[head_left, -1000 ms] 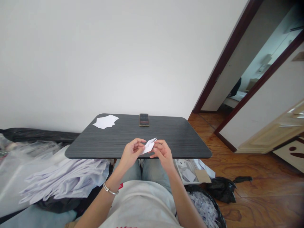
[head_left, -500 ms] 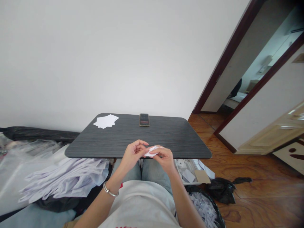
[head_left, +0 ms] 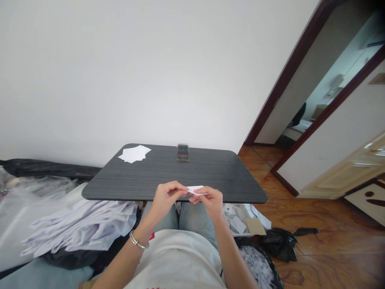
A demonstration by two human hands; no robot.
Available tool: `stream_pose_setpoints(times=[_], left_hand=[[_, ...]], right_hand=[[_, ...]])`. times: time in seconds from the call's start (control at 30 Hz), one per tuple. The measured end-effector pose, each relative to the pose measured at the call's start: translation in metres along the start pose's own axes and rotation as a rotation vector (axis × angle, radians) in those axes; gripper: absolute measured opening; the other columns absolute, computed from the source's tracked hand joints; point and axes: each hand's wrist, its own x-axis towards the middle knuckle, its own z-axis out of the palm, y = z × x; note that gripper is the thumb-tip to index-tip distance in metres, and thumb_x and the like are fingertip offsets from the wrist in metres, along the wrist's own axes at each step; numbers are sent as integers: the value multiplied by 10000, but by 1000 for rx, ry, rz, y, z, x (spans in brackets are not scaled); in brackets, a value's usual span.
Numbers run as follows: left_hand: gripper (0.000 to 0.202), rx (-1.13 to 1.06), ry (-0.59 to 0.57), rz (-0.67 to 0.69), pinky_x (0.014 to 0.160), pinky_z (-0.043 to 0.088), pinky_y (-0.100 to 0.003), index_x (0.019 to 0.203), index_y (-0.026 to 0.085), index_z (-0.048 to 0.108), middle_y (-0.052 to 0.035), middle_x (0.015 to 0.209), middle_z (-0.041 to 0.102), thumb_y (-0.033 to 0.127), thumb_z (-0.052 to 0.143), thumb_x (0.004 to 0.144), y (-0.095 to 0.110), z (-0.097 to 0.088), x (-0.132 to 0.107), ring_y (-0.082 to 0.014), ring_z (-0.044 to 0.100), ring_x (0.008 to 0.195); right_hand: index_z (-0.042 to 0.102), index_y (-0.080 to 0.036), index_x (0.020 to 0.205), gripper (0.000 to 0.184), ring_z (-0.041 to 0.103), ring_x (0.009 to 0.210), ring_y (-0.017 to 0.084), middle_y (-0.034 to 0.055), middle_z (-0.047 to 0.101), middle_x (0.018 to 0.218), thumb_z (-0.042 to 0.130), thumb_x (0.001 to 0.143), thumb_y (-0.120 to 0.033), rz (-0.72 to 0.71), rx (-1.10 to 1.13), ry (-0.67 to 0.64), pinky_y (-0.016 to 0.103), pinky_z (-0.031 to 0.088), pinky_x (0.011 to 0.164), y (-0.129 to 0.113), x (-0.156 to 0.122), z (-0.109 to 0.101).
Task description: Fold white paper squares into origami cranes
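A small folded piece of white paper (head_left: 197, 190) is pinched between both hands at the near edge of the dark table (head_left: 210, 176). My left hand (head_left: 167, 198) grips its left end with fingers curled; a bracelet sits on that wrist. Fingertips of my right hand (head_left: 212, 199) are closed on its right end. The paper lies nearly flat, just above the table edge and my knees.
A loose stack of white paper sheets (head_left: 134, 153) lies at the table's far left, a phone (head_left: 182, 152) at its far middle. Heaps of white paper (head_left: 81, 224) sit on the left, a box of paper scraps (head_left: 240, 218) and black bags (head_left: 278, 241) on the wooden floor right.
The folded paper has turned from pointing up and right to lying nearly flat, and both hands have lowered slightly toward me while keeping hold of it.
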Motion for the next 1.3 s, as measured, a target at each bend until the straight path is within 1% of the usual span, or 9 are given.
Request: stream_pose_setpoints(times=[0.13, 0.33, 0.43, 0.53, 0.7, 0.9, 1.03, 1.1, 1.3], left_hand=[[75, 74, 37, 140, 583, 483, -228, 664, 142, 701, -49, 649, 678, 175, 647, 703, 0, 1, 0, -148, 616, 613], [85, 163, 116, 255, 597, 484, -221, 674, 147, 700, -52, 670, 688, 147, 631, 723, 3, 3, -1, -143, 630, 622], [81, 169, 122, 259, 608, 487, -218, 683, 144, 699, -55, 687, 687, 146, 631, 727, 3, 2, -1, -144, 634, 640], [77, 143, 77, 244, 599, 486, -219, 680, 144, 696, -52, 677, 679, 149, 634, 726, 1, 2, 0, -143, 628, 636], [57, 42, 2, 227, 591, 490, -222, 656, 146, 694, -48, 669, 669, 152, 662, 702, -2, 1, 3, -141, 615, 633], [40, 29, 17, 209, 602, 500, -232, 648, 148, 695, -51, 682, 670, 168, 687, 682, -3, 1, 4, -148, 619, 652], [46, 44, 54, 191, 667, 514, -247, 669, 152, 702, -65, 758, 699, 155, 668, 699, -5, -1, 4, -161, 644, 718], [43, 48, 46, 194, 688, 520, -252, 683, 155, 707, -72, 800, 708, 153, 667, 699, -5, -1, 4, -170, 653, 754], [65, 93, 3, 224, 647, 529, -238, 733, 158, 719, -62, 755, 710, 147, 672, 689, -2, -2, 6, -160, 657, 700]], right_hand=[[697, -186, 669, 31, 666, 472, 155, 15, 720, 614, 704, 641, -176, 45, 100, -36, 222, 546, 428, -3, 0, 2], [663, -196, 637, 137, 687, 559, 154, -1, 725, 664, 774, 566, -157, 37, 223, -14, 223, 569, 533, -6, -1, 10], [662, -194, 651, 144, 680, 548, 141, -9, 720, 654, 775, 570, -158, 44, 230, 24, 220, 568, 541, -5, -1, 13], [660, -192, 634, 118, 668, 533, 122, -23, 705, 618, 764, 589, -160, 25, 229, 62, 197, 554, 525, -4, -1, 14], [665, -197, 635, 122, 671, 591, 124, -24, 703, 633, 770, 583, -160, 24, 227, 12, 199, 544, 565, -11, -2, 15], [681, -195, 635, 93, 676, 653, 134, -8, 707, 677, 758, 602, -154, 48, 201, -57, 227, 548, 638, -15, -2, 13], [679, -190, 645, 101, 680, 636, 137, 3, 714, 690, 762, 599, -153, 111, 164, -37, 220, 542, 603, -13, -2, 11], [678, -188, 644, 102, 680, 627, 140, 4, 713, 685, 765, 598, -161, 119, 156, -29, 225, 544, 595, -12, -1, 10], [684, -195, 657, 94, 682, 610, 137, 0, 714, 665, 758, 607, -164, 113, 156, -32, 214, 546, 573, -12, -2, 10]])
